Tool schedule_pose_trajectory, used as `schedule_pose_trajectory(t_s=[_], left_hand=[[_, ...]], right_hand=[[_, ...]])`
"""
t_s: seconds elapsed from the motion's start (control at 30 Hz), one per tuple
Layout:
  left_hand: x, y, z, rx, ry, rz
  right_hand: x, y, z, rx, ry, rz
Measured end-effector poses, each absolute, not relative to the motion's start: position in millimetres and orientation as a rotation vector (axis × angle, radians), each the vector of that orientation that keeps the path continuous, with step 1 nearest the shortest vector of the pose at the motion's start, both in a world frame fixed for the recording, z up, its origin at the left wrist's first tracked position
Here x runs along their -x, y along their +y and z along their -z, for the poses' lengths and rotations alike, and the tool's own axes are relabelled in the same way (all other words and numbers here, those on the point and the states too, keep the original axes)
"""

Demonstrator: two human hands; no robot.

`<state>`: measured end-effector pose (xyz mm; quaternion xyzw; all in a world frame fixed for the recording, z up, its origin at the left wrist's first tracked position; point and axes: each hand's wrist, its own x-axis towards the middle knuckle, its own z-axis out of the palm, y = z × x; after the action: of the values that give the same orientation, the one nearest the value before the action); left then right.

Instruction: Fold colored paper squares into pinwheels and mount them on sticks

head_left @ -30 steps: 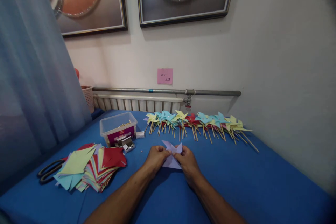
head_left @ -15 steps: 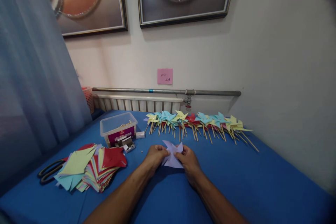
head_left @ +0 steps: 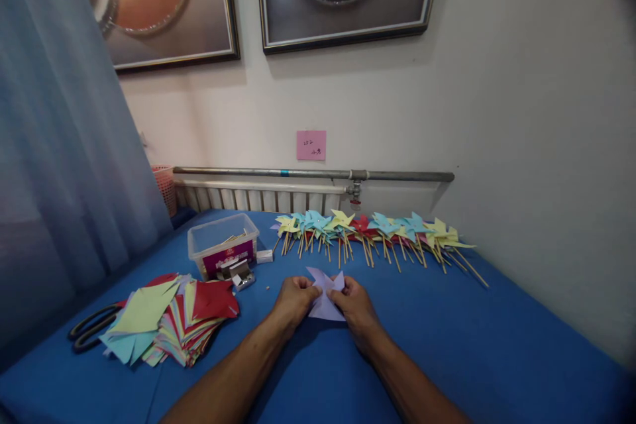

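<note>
A pale purple paper pinwheel shape (head_left: 324,293) is pinched between both hands just above the blue table (head_left: 497,344). My left hand (head_left: 294,299) grips its left side with the fingers curled in. On the paper's right side sits my right hand (head_left: 354,308), fingers closed on the folded corners. The centre of the paper is hidden by my fingertips.
A row of finished pinwheels on wooden sticks (head_left: 377,232) lies along the back. A clear plastic box (head_left: 223,248) and small stapler-like item (head_left: 241,273) stand left of centre. A stack of coloured paper squares (head_left: 169,315) and black scissors (head_left: 87,331) lie at the left.
Both hands stay on the purple paper with only small finger shifts; the view has tilted slightly.
</note>
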<state>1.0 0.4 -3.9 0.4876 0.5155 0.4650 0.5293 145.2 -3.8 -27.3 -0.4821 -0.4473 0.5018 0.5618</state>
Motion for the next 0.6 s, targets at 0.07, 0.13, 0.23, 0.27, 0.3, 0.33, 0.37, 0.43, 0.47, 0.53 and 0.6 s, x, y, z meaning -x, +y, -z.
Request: schedule_pose_trajectory(t_s=[0.07, 0.13, 0.23, 0.27, 0.3, 0.33, 0.37, 0.43, 0.47, 0.53, 0.6], left_hand=[[-1, 0, 3, -1.157, 1.215, -1.107], [0, -1, 2, -1.139, 1.186, -1.103], [1, -1, 1, -1.102, 1.139, -1.087], [1, -1, 1, -1.09, 1.138, -1.079], [1, -1, 0, -1.078, 1.148, -1.073], [1, -1, 0, -1.065, 1.168, -1.071], [2, -2, 1, -1.052, 1.191, -1.073], [2, -2, 1, -1.034, 1.204, -1.075], [2, -2, 2, -1.029, 1.193, -1.075], [2, -1, 3, -1.018, 1.155, -1.082], [2, 0, 5, -0.982, 1.149, -1.111]], right_hand=[[-146, -3, 28, 1.142, -1.065, -1.175], [-146, -2, 28, 1.139, -1.074, -1.18], [-145, -3, 28, 1.116, -1.096, -1.198], [-145, -4, 27, 1.106, -1.11, -1.208], [-145, -4, 27, 1.099, -1.125, -1.215], [-145, -5, 26, 1.095, -1.141, -1.218], [-145, -5, 26, 1.097, -1.155, -1.219], [-145, -7, 23, 1.107, -1.172, -1.216], [-145, -7, 22, 1.108, -1.172, -1.216], [-144, -9, 19, 1.088, -1.16, -1.235], [-144, -10, 16, 1.034, -1.142, -1.26]])
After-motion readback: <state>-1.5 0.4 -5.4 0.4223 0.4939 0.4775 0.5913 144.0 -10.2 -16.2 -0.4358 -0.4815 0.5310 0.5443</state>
